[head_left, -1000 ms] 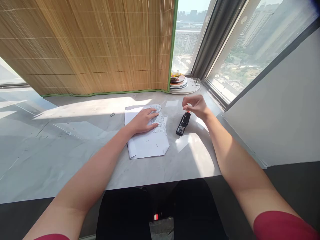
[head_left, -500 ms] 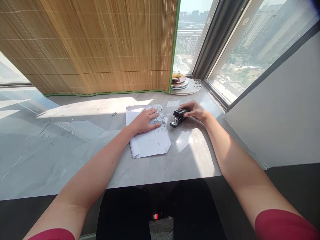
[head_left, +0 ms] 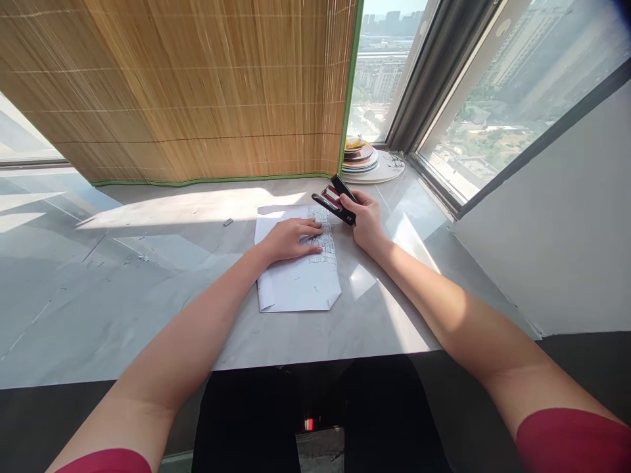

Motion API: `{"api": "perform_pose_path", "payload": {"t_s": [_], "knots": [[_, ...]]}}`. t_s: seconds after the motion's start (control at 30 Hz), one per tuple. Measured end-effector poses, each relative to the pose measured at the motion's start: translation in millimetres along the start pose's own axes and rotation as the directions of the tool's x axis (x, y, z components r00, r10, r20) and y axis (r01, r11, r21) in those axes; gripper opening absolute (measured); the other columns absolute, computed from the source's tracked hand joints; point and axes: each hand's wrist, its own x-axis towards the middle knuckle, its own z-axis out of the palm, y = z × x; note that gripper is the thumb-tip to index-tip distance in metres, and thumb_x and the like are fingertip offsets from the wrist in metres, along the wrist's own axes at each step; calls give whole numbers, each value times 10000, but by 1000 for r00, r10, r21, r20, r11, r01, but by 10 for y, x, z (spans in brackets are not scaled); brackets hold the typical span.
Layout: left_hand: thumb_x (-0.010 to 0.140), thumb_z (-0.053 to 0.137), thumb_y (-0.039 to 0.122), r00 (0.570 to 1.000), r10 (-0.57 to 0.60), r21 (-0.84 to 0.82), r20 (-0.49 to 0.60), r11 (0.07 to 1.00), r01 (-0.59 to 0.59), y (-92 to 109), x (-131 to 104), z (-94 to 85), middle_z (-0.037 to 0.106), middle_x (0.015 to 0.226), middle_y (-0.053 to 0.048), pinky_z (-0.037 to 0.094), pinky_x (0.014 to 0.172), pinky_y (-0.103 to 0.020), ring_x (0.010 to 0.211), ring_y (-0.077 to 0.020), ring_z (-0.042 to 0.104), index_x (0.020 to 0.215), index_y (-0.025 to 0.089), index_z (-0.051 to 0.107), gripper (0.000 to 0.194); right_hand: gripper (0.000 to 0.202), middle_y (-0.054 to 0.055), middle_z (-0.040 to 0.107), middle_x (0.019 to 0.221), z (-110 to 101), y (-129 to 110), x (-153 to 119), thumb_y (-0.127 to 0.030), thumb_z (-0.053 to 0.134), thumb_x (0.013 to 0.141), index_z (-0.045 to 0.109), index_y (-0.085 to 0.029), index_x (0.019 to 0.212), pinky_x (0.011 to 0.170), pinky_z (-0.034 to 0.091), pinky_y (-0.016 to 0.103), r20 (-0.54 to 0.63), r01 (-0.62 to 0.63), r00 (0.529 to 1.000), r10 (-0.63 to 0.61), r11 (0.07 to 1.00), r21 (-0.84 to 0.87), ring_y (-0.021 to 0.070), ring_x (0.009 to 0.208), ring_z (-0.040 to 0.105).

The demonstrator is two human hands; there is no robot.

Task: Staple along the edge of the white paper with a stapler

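A person's left hand [head_left: 293, 240] lies palm down, fingers slightly spread, on folded white paper [head_left: 296, 292] with one clipped-looking corner and a band of thin, wiry marks [head_left: 329, 246] along its right side. The right hand [head_left: 365, 213] is clamped around a glossy black stapler [head_left: 340, 211], its long arms splayed in a V at the paper's upper right edge; whether they touch is unclear. Beneath spreads a smooth, grey-veined tabletop [head_left: 162, 315], sunlit below a ribbed, green-edged slatted blind [head_left: 207, 85] and near round, stacked plates [head_left: 362, 161].
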Motion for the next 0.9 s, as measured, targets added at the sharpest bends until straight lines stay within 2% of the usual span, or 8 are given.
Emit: {"api": "perform_pose_path", "payload": {"t_s": [0.17,0.3,0.43,0.63,0.9], "knots": [[970,717,438,995,86,-24,-49,996,-87,4,19,34,775,1261,-56,570,1036,-455,1246,-274,692,1169,301,809,258,504,27,754,946,-20,41,43,-640,829,765,727,-246,1062,802,609,399,18,-10,1000,9,1000,27,236,913,718],[989,701,403,988,140,3,-69,990,-140,19,34,48,767,1190,-70,572,987,-439,1155,-258,689,1125,292,810,207,493,25,745,912,-26,29,43,-632,841,763,727,-252,1056,788,623,428,44,-29,999,28,999,17,256,918,718],[1011,663,413,988,127,-5,-84,992,-128,21,27,62,756,1079,-68,577,878,-389,1010,-227,706,1116,288,803,215,445,27,749,942,-32,35,37,-610,844,771,731,-255,1015,808,623,430,52,-15,999,14,1000,23,253,929,716],[1024,631,464,986,128,-9,-104,991,-130,8,21,87,758,963,-47,560,811,-355,927,-208,708,1008,289,802,246,447,37,753,949,-23,20,33,-601,846,765,745,-249,1022,825,620,439,84,13,996,-11,1000,-22,268,956,716],[1030,602,523,985,144,-32,-93,989,-147,57,17,67,731,871,-54,536,749,-345,844,-204,683,940,256,788,338,416,54,760,1005,-16,10,21,-564,853,771,747,-252,1025,853,615,456,122,-15,992,15,1000,-7,278,1007,708]]}}
